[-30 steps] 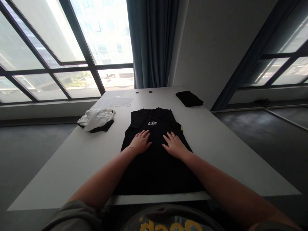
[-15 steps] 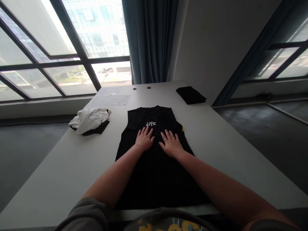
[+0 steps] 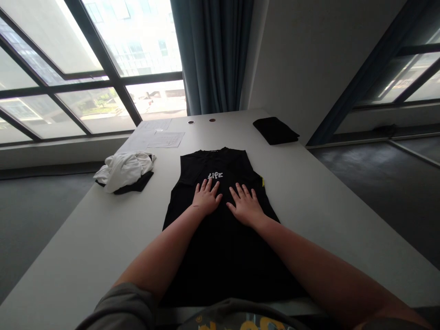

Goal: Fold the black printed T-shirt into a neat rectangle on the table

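A black shirt (image 3: pixel 220 238) with white lettering on its chest lies spread flat on the white table (image 3: pixel 319 201), its sleeves folded in. My left hand (image 3: pixel 205 200) rests flat on the shirt just below the lettering, fingers stretched out. My right hand (image 3: pixel 246 206) lies flat beside it, a little to the right, fingers spread as well. Neither hand holds anything. A small yellow tag (image 3: pixel 263 182) shows at the shirt's right edge.
A crumpled white garment (image 3: pixel 123 168) over dark cloth sits at the table's left. A folded black garment (image 3: pixel 277 130) lies at the far right corner. Paper sheets (image 3: pixel 161 136) lie at the far end, near two cable holes. Windows and a curtain stand behind.
Both hands have slid a little farther up the shirt toward the lettering and drawn closer together. The view has shifted slightly forward.
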The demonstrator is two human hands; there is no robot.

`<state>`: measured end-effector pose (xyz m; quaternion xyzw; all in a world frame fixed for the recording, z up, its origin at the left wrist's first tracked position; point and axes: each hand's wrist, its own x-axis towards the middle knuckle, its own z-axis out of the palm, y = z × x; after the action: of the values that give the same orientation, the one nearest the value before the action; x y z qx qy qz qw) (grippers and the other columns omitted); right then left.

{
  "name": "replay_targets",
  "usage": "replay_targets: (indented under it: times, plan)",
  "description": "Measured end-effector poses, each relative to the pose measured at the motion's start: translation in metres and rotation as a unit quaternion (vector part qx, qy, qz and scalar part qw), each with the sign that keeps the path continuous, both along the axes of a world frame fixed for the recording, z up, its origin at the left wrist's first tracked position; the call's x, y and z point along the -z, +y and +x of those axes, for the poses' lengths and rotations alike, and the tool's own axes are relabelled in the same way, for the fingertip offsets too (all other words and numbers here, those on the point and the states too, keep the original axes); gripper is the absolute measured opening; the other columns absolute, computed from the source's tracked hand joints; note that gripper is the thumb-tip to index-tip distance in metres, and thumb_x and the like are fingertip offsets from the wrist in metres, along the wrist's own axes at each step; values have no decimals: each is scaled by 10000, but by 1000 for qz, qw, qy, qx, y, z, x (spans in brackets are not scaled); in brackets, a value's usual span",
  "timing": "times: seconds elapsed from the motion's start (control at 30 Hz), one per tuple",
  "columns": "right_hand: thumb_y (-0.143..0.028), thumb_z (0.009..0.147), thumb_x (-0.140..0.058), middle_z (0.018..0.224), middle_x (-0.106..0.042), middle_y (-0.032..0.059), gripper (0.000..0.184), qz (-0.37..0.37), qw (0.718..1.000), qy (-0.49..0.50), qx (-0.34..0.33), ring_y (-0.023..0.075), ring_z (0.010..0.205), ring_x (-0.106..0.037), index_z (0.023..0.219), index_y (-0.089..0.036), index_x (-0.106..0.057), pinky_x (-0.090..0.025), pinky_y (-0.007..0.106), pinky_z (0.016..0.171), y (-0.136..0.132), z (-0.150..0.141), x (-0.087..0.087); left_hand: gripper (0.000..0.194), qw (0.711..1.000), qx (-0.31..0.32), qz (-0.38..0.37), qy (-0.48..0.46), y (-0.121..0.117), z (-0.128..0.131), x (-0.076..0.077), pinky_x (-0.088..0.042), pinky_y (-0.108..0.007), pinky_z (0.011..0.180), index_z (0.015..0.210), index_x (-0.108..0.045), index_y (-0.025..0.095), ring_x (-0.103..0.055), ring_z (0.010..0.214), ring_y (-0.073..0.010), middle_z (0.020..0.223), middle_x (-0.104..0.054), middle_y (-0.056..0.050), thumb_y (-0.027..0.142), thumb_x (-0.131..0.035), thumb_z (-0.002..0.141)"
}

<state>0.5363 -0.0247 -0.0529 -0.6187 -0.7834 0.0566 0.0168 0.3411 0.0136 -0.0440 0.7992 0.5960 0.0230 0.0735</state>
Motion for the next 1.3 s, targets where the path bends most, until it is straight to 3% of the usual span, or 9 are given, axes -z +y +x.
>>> replay_targets:
  times: [0.47, 0.67, 0.8, 0.93, 1.0, 1.1, 1.2, 1.3]
  plan:
    - [-609, 1044, -324, 1743, -164, 131, 745, 10, 1000, 0, -4, 349, 1602, -145, 1665, -199, -287, -104, 577, 1273, 20, 1, 4, 699, 1000, 7, -12, -2, 16, 2, -1, -110, -597, 1280, 1653, -316, 291, -131, 1615, -331, 1749, -171, -88, 617, -355, 1036]
    - [-597, 1046, -327, 1741, -165, 141, 746, 18, 1000, -5, -9, 356, 1599, -155, 1667, -186, -280, -112, 575, 1273, 21, 1, 6, 662, 1000, 18, -1, -5, 7, 0, -6, -121, -569, 1291, 1647, -334, 264, -148, 1614, -318, 1744, -195, -86, 559, -355, 1055]
    - [-590, 1049, -321, 1739, -170, 147, 746, 16, 1000, -14, -6, 363, 1596, -162, 1670, -178, -269, -116, 575, 1271, 18, 0, 4, 640, 998, 51, 23, -10, -28, -26, -6, -129, -525, 1303, 1648, -329, 234, -146, 1616, -300, 1741, -213, -75, 496, -372, 1066]
    - [-592, 1043, -345, 1728, -211, 172, 760, 2, 999, -30, -22, 368, 1585, -200, 1656, -144, -302, -152, 545, 1269, 22, 1, -6, 609, 996, 60, 63, -32, -75, -93, -2, -188, -525, 1296, 1628, -358, 254, -215, 1599, -295, 1709, -319, -67, 460, -410, 1057]
    - [-584, 1029, -395, 1675, -340, 202, 736, 5, 999, -36, -41, 381, 1530, -319, 1603, -124, -415, -254, 519, 1234, 30, -1, -17, 580, 994, 23, 97, -52, -96, -133, -2, -265, -529, 1269, 1592, -410, 244, -299, 1565, -308, 1673, -383, -95, 441, -427, 1046]
    - [-516, 1015, -462, 1451, -598, 211, 553, 33, 996, -29, -78, 380, 1338, -519, 1381, -152, -661, -424, 491, 1094, 52, -17, -39, 472, 989, -62, 118, -60, -127, -179, -5, -432, -540, 1143, 1430, -559, 217, -511, 1403, -333, 1515, -553, -141, 417, -472, 1012]
    - [-433, 1007, -497, 1274, -693, 193, 413, 73, 991, -1, -108, 359, 1225, -578, 1208, -166, -741, -481, 442, 996, 87, -56, -57, 325, 985, -115, 115, -57, -163, -190, -10, -495, -522, 1044, 1228, -635, 219, -606, 1242, -330, 1360, -643, -128, 398, -523, 981]
    - [-375, 1004, -513, 1198, -729, 154, 343, 29, 989, 49, -139, 303, 1135, -643, 1124, -172, -763, -497, 367, 950, 127, -109, -66, 191, 982, -143, 98, -68, -195, -175, -16, -526, -478, 964, 1033, -638, 227, -649, 1077, -303, 1197, -676, -105, 383, -568, 947]
